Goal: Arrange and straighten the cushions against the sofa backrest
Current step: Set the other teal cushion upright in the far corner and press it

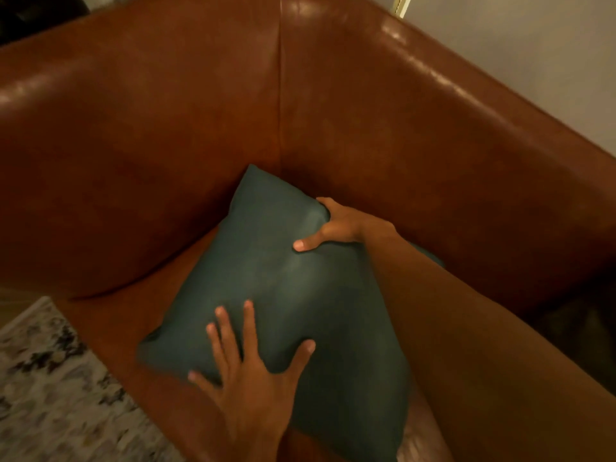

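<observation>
A dark teal cushion [283, 281] lies tilted in the corner of a brown leather sofa, its far corner touching the backrest [383, 128]. My right hand [333, 225] grips the cushion's upper right edge, thumb on the front face and fingers hidden behind it. Lower down, my left hand [250, 371] lies flat on the cushion's near part with fingers spread. My right forearm crosses over the cushion's right side and hides that edge.
The sofa's armrest panel [133, 145] rises on the left, meeting the backrest at a seam. The seat [110, 328] shows beside the cushion. A grey patterned rug [43, 378] lies at the lower left. A pale wall [533, 45] stands behind the sofa.
</observation>
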A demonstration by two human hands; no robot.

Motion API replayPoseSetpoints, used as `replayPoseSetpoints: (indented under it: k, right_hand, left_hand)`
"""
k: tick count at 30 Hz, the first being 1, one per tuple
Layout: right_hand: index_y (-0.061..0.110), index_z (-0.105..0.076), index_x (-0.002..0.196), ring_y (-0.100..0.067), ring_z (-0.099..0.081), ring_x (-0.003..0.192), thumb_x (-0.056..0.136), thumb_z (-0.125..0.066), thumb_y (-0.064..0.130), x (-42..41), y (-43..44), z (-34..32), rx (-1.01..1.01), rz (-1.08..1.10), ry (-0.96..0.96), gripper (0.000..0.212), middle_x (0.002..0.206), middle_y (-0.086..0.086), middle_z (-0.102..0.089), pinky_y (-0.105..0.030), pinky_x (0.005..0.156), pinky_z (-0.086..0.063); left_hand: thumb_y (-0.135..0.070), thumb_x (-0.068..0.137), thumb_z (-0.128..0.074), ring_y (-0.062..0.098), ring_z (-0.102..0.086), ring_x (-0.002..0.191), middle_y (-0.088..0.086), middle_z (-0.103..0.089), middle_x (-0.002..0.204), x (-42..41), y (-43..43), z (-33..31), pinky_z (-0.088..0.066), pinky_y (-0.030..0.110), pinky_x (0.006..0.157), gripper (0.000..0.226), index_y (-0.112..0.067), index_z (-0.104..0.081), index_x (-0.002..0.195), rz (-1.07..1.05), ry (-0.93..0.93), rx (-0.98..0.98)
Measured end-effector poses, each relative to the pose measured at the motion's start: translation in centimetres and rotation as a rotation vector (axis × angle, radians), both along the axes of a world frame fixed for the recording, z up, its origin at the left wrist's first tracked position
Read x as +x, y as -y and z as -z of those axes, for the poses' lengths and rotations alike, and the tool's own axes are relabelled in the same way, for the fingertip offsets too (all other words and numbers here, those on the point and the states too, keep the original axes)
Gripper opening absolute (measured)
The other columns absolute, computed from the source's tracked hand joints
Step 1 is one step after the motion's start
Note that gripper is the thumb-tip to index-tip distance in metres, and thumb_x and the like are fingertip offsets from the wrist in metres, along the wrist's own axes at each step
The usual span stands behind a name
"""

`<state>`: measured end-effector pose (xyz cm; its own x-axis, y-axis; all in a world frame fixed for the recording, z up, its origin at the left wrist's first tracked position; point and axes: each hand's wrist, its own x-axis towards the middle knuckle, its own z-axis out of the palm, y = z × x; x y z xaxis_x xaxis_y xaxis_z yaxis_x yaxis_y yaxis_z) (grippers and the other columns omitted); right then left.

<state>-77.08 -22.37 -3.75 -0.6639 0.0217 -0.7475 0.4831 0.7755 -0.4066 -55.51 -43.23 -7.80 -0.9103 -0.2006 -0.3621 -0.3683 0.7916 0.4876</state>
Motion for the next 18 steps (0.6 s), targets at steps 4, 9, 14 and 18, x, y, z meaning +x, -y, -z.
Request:
replayPoseSetpoints:
  k: [4,9,14,18]
  right_hand:
    - [0.042,-0.021,0.163,-0.028,-0.049,0.143,0.052,-0.097,0.066,0.1,-0.1,-0.1,-0.073,0.033,-0.001,0.136,0.159,0.006,-0.047,-0.053,0.118,-0.041]
    - [0.036,-0.042,0.153,-0.022,-0.057,0.133,0.053,-0.097,0.064,0.5,0.6,-0.9,-0.088,0.061,-0.046,0.118,0.149,0.006,-0.057,-0.047,0.113,-0.047]
    - [0.038,-0.055,0.141,-0.019,-0.068,0.119,0.04,-0.101,0.064,2.0,0.0,-1.5,-0.157,0.181,-0.06,0.113,0.135,0.009,-0.068,-0.046,0.105,-0.054]
    - [0.041,-0.061,0.136,-0.015,-0.072,0.115,0.034,-0.106,0.056,4.3,-1.8,-1.8,-0.261,0.372,-0.124,0.113,0.129,0.013,-0.074,-0.043,0.105,-0.056]
  left_hand:
    - [-0.098,0.03,-0.061,0.028,0.002,0.16,0.001,0.008,0.174,0.8,-2.3,-0.9,-0.015,0.061,0.123,0.154,-0.045,-0.005,0.163,-0.565,0.074,0.322]
    - [-0.072,0.045,-0.084,0.034,0.001,0.16,0.009,0.018,0.172,-3.1,-1.5,-1.6,-0.013,0.051,0.126,0.15,-0.048,0.008,0.161,-0.813,0.158,0.542]
    - [-0.068,0.049,-0.088,0.034,-0.012,0.159,0.008,0.007,0.173,-4.4,0.4,-2.0,-0.019,0.051,0.125,0.144,-0.052,0.002,0.16,-0.654,0.067,0.518]
    - [-0.062,0.056,-0.091,0.029,-0.011,0.159,0.004,0.007,0.174,-7.4,1.5,-2.8,-0.021,0.049,0.126,0.141,-0.053,0.003,0.16,-0.409,-0.02,0.5]
